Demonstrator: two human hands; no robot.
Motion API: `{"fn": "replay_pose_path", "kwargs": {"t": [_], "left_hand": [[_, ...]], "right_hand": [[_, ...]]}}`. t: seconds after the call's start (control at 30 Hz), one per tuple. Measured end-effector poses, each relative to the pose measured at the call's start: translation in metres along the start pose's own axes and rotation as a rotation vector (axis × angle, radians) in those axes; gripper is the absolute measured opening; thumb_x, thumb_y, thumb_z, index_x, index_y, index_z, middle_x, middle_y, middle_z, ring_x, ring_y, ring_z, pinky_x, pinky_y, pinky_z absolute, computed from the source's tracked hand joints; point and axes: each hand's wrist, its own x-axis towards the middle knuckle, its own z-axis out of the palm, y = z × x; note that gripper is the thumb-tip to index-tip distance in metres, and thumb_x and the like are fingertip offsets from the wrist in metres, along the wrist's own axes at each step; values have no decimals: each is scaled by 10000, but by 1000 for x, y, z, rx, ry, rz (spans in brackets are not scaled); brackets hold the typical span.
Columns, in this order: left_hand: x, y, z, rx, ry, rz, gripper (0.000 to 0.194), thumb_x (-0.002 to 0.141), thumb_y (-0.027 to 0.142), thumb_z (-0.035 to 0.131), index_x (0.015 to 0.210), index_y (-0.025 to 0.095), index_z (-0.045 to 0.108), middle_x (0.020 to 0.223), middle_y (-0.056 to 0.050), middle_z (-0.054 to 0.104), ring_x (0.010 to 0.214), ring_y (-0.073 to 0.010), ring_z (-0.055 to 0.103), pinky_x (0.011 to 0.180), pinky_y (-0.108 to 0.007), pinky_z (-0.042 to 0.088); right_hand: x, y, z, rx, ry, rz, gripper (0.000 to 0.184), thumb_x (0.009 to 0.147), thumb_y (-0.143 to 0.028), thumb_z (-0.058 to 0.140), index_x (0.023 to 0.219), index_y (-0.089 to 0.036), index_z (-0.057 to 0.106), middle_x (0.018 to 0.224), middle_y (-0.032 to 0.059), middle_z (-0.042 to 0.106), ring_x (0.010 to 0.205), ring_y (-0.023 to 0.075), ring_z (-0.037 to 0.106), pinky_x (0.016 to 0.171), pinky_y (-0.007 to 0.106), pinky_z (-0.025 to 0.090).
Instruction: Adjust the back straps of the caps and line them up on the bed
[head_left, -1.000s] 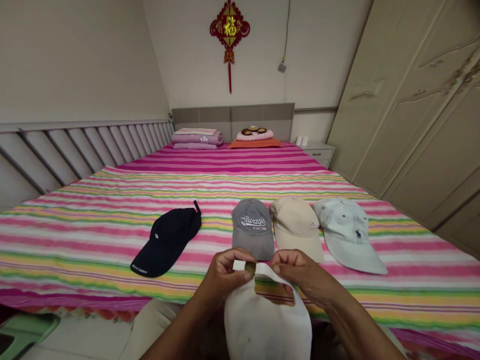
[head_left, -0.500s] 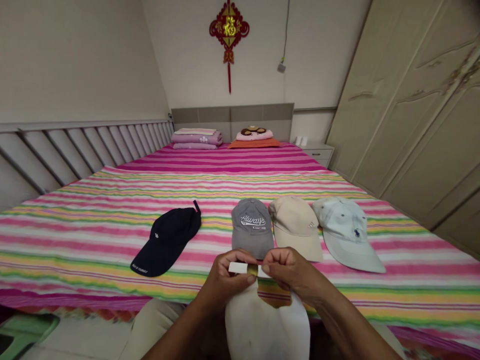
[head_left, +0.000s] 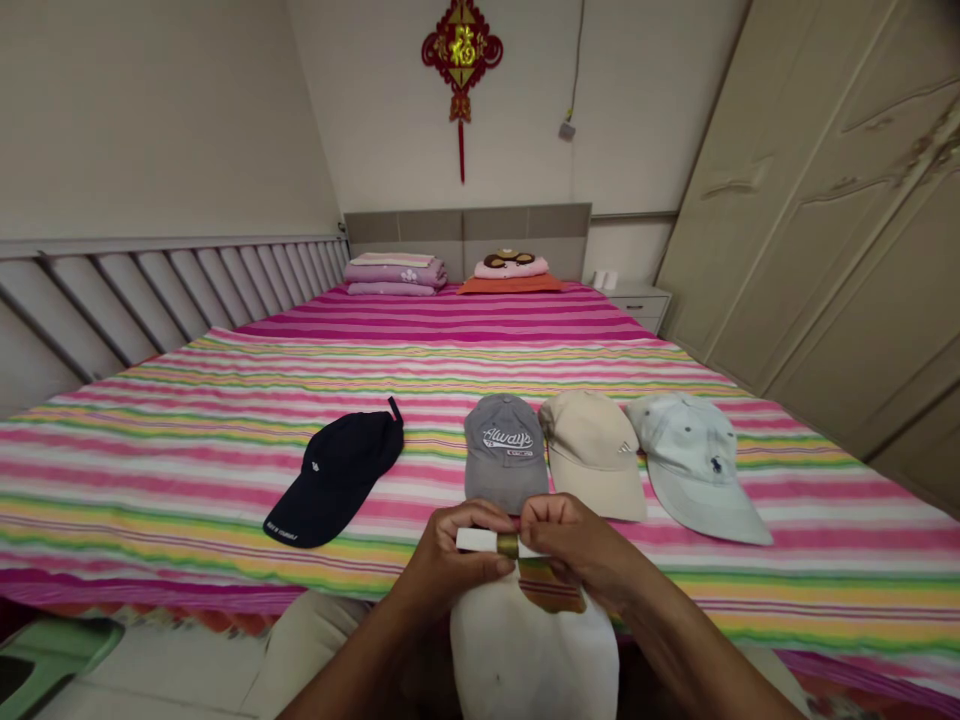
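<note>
A white cap [head_left: 532,650] is held in front of me, back side up, above my lap. My left hand [head_left: 450,565] pinches its white back strap at the brass buckle [head_left: 508,545]. My right hand [head_left: 577,545] pinches the other end of the strap, right against the buckle. Both hands are closed on the strap. On the striped bed beyond lie a navy cap [head_left: 337,475], a grey cap [head_left: 504,455] with white lettering, a beige cap [head_left: 594,452] and a pale blue cap [head_left: 694,460].
The bed [head_left: 225,400] has a striped pink, green and yellow sheet. Folded bedding [head_left: 394,273] and a pillow [head_left: 510,272] lie at the headboard. A wardrobe [head_left: 840,220] stands on the right, a nightstand [head_left: 637,300] beside it. A green stool [head_left: 45,655] is at the lower left.
My right hand has slid left along the strap toward the buckle, so the strap loop has closed and the gap between my hands has shrunk. The caps on the bed have not moved.
</note>
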Motion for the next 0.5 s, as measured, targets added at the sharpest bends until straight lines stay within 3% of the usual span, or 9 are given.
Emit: {"fn": "replay_pose_path", "kwargs": {"t": [0.1, 0.23, 0.33, 0.43, 0.5], "left_hand": [[-2, 2, -2, -106, -36, -109, 297, 517, 242, 769, 797, 179, 696, 843, -59, 627, 800, -183, 563, 724, -286, 416], [0, 11, -4, -360, -33, -360, 392, 641, 437, 660, 911, 155, 673, 853, -95, 648, 760, -184, 589, 632, -263, 441], [5, 15, -7, -323, -82, -529, 323, 679, 398, 640, 833, 117, 684, 724, -80, 647, 591, -130, 574, 510, -209, 405], [7, 13, -11, -287, -169, -620, 232, 602, 299, 719, 719, 103, 681, 574, -21, 603, 438, -59, 482, 432, -170, 334], [7, 10, -13, -323, -186, -640, 223, 537, 249, 757, 682, 103, 672, 542, -5, 591, 433, -57, 478, 443, -172, 341]], "right_hand": [[-2, -2, 0, -45, 24, -25, 171, 633, -258, 568, 546, -173, 448, 397, -104, 326, 324, 17, 211, 334, 182, 120], [-4, -5, -2, -35, 30, -12, 193, 635, -272, 589, 542, -169, 455, 385, -100, 330, 332, 20, 209, 338, 182, 124], [-5, -6, -3, -21, 21, 1, 217, 641, -295, 620, 550, -159, 477, 393, -98, 333, 339, 20, 206, 339, 181, 123], [-4, -4, -6, 6, 0, 4, 282, 681, -373, 618, 558, -147, 502, 410, -87, 356, 344, 23, 219, 341, 181, 138], [-4, -3, -9, 32, -42, -3, 336, 719, -441, 578, 583, -136, 539, 416, -66, 409, 339, 29, 248, 345, 185, 161]]}}
